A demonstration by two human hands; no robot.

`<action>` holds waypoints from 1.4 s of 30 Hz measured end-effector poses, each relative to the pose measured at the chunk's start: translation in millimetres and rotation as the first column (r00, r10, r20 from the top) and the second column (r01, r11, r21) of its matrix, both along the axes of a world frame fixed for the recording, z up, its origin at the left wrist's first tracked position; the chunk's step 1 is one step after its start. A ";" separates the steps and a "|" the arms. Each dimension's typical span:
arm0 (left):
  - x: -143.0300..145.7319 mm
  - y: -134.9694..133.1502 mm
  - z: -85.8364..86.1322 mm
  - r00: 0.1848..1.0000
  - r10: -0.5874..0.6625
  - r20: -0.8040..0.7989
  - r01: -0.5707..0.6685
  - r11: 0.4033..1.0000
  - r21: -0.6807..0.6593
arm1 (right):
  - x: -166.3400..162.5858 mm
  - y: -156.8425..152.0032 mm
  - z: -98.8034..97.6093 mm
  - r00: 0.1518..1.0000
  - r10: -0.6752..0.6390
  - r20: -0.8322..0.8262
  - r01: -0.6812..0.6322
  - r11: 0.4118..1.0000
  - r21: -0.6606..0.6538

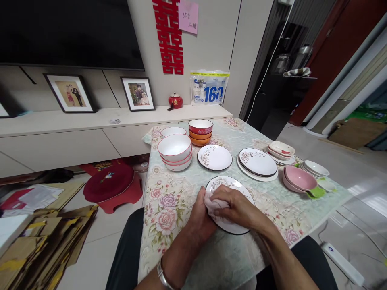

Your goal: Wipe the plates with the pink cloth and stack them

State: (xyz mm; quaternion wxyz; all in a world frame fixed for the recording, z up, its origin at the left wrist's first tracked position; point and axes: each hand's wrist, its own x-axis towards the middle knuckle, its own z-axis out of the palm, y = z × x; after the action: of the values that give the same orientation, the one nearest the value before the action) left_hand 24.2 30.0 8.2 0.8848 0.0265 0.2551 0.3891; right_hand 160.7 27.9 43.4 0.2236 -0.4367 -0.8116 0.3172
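A white plate with a dark rim and flower print (229, 186) lies on the flowered tablecloth (169, 201) near the table's front edge. My left hand (201, 215) grips the plate's left edge. My right hand (238, 207) is closed on a crumpled white cloth (213, 203) and presses it onto the plate. Both hands meet over the plate's near half, which they partly hide.
Further back stand stacked white bowls with red rims (175, 151), red and orange bowls (200, 132), another flowered plate (215, 157), a stack of plates (258, 163), pink bowls (299, 179) and small white dishes (316, 168). A low cabinet (90, 133) lies behind; flattened cardboard (39, 241) is on the floor left.
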 end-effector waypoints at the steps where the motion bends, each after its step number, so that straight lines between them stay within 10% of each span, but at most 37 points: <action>1: 0.0 0.0 0.6 1.000 0.004 -0.004 -0.004 1.000 -0.005 | 5.0 -1.9 3.2 0.999 0.048 -0.012 -0.049 0.997 -0.054; 8: 4.5 -3.6 1.9 0.999 0.040 -0.023 -0.039 0.998 0.053 | 51.2 -2.9 5.6 0.996 0.017 0.085 0.004 0.969 -0.247; 13: 6.2 -6.3 0.5 0.990 0.084 -0.115 -0.077 0.995 0.068 | 54.4 7.4 -6.2 0.849 -0.386 0.360 0.399 0.916 0.042; 17: 6.3 -5.6 -1.4 0.988 0.102 -0.120 -0.091 0.992 0.091 | 22.7 10.3 -15.6 0.806 -0.504 0.312 0.444 0.862 0.244; 22: 3.2 -4.0 3.7 0.996 0.052 -0.073 -0.047 0.996 0.074 | -1.6 1.9 -8.6 0.990 -0.135 0.047 0.125 0.977 0.170; 28: 3.3 -6.3 7.9 0.995 0.033 -0.090 -0.025 0.996 0.087 | 18.7 -4.2 2.1 0.995 0.096 -0.015 -0.097 0.995 -0.030; 35: 5.8 -8.8 3.3 0.976 0.120 -0.182 -0.099 0.988 0.118 | 23.0 12.2 -9.2 0.960 -0.267 0.090 0.239 0.940 0.243; 42: 5.9 -12.4 10.8 0.962 0.187 -0.201 -0.164 0.978 0.126 | 38.0 1.4 -1.9 0.681 -0.485 0.549 0.429 0.872 0.238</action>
State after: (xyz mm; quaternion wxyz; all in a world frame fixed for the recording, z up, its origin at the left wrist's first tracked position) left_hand 30.1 17.6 19.1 0.8119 0.0927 0.3276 0.4743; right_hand 198.7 29.2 41.5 0.0504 -0.6911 -0.7184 0.0621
